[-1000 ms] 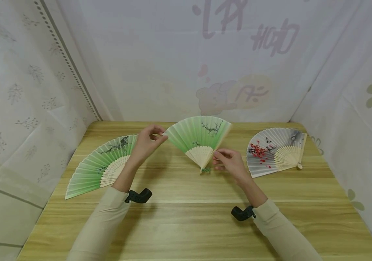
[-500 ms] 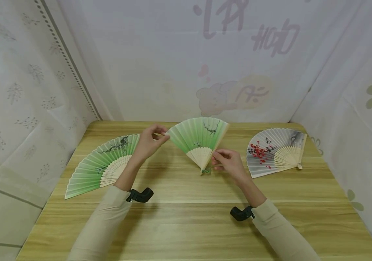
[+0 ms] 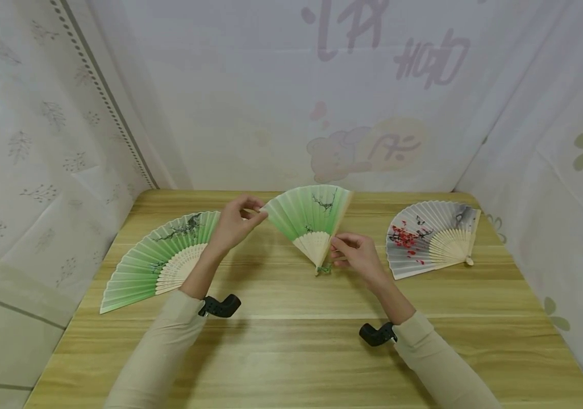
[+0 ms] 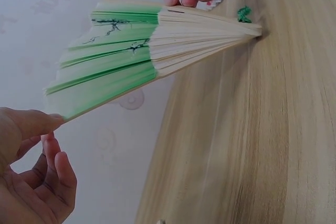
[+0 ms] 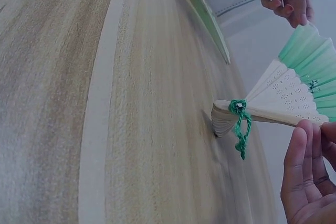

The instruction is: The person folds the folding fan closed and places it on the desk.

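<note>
A green folding fan with a dark branch print is spread between both hands, its pivot end low, near or on the table. The left hand pinches the upper left corner of the fan between thumb and finger. At the opposite edge, the right hand pinches the pale outer rib. A green cord hangs from the pivot in the right wrist view. In the left wrist view the fan is seen from the side, its folds partly drawn together.
Another green fan lies spread at the left, partly behind the left forearm. A grey fan with red blossoms lies open at the right. Both rest on the wooden table, with printed white cloth around it.
The right hand has shifted slightly left with its edge of the fan, and the fan's spread has narrowed a little. The left hand has moved slightly to the right.
</note>
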Motion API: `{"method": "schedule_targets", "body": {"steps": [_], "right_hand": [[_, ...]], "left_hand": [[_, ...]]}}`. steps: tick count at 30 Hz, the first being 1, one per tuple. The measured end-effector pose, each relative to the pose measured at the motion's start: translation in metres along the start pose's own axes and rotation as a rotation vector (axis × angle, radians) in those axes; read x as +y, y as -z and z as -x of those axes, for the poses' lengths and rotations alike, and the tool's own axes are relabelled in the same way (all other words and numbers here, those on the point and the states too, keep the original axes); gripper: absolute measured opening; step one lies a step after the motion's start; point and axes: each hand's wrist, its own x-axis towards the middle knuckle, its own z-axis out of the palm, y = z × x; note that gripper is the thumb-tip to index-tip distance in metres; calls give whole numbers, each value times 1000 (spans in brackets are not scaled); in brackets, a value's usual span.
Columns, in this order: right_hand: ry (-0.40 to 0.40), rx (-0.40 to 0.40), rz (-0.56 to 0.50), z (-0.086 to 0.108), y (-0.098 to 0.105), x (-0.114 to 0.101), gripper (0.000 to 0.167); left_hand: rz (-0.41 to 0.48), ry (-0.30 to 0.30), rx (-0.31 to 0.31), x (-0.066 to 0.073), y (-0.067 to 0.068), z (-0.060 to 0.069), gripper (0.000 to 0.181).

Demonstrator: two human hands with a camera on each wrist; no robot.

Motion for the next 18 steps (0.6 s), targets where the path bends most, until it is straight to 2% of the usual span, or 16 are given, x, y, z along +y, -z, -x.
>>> {"method": "schedule_targets", "body": {"steps": [8, 18], "right_hand": [[8, 3, -4, 0, -1, -1, 23], [19, -6, -6, -1, -3, -2, 26]], "left_hand": [[-12, 6, 2, 2, -2, -4, 20], [-4, -22, 14, 8, -6, -8, 16]]}}
